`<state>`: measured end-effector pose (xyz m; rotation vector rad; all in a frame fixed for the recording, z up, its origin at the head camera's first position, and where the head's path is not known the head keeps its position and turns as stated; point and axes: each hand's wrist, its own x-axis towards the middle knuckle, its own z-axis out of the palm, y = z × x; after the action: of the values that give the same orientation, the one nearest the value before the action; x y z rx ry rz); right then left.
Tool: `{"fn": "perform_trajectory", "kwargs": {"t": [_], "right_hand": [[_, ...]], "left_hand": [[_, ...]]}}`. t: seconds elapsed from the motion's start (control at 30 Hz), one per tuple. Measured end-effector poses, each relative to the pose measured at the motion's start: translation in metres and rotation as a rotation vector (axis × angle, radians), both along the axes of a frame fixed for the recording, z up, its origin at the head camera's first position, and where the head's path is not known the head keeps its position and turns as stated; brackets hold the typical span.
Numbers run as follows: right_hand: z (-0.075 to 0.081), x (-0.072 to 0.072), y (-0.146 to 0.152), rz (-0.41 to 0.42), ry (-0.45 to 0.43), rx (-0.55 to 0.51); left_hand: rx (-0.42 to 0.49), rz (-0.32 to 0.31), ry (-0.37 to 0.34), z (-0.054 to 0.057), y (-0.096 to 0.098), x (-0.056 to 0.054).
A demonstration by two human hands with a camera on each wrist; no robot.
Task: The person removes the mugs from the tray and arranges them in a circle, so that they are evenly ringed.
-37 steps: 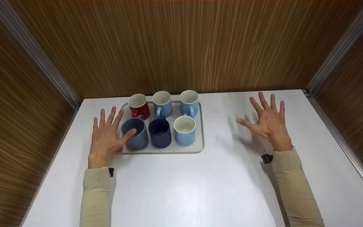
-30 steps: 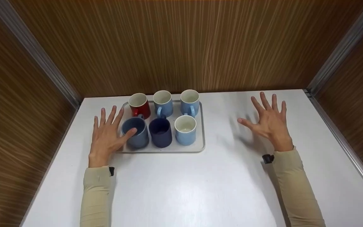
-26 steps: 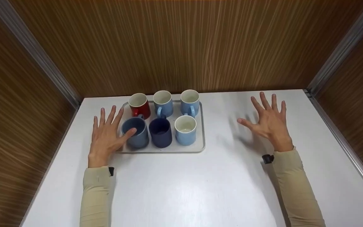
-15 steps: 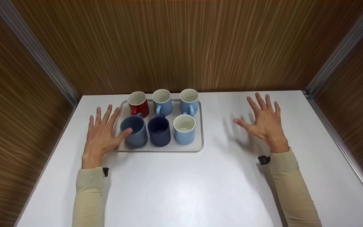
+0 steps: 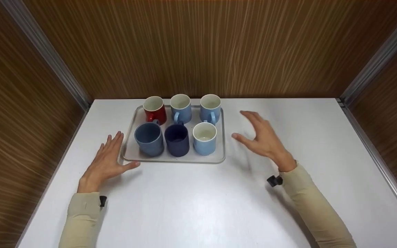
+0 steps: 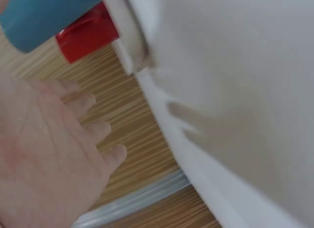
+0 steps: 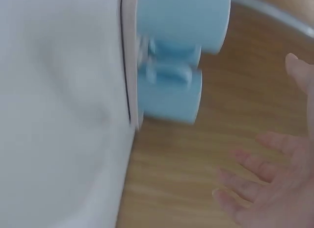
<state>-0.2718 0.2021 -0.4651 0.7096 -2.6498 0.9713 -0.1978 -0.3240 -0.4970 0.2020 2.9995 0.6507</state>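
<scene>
A: In the head view, what's in the tray (image 5: 191, 159)?
B: Two rows of three, all upright. At the back, from the left: a red mug (image 5: 159, 116), a middle blue mug (image 5: 183, 114) and a corner blue mug (image 5: 206, 114), all cream inside. In front: a slate mug (image 5: 153, 146) and a navy mug (image 5: 179, 146), both dark inside, then a front blue mug (image 5: 204, 147) with a pale interior.
A: And the tray itself?
B: Flat on the white counter (image 5: 198, 206), left of centre, close to the wood-grain wall (image 5: 219, 48).
A: The hands?
B: The left hand (image 5: 103, 166) is at the tray's left side, fingers straight, thumb spread; whether it touches the rim, I can't tell. The right hand (image 5: 265, 139) is apart from the tray's right side, fingers extended, thumb held away from them.
A: Left wrist view?
B: The left hand's palm, fingers extended. The slate mug, cut off at the top, and the red mug jut past the tray's edge in this tilted view. Below, a metal strip (image 6: 132, 201) crosses the wood.
A: Right wrist?
B: Blurry. The corner blue mug and front blue mug stand on the tray, their insides hidden. The right hand's fingers are spread, well clear of both.
</scene>
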Motion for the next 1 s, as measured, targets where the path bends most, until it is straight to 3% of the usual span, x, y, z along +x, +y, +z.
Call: {"fn": "perform_trajectory", "kwargs": {"t": [0.23, 0.47, 0.83, 1.0], "right_hand": [[-0.014, 0.013, -0.036, 0.153, -0.145, -0.083], [-0.025, 0.018, -0.064, 0.242, -0.185, -0.18], [-0.037, 0.003, -0.096, 0.172, -0.244, -0.293], [-0.045, -0.003, -0.1, 0.133, -0.255, -0.332]], "left_hand": [[-0.025, -0.019, -0.131, -0.014, 0.008, -0.005], [-0.086, -0.042, -0.141, -0.021, 0.009, -0.012], [-0.057, -0.031, -0.21, -0.025, -0.004, -0.026], [-0.067, -0.057, -0.186, -0.029, -0.001, -0.037]]}}
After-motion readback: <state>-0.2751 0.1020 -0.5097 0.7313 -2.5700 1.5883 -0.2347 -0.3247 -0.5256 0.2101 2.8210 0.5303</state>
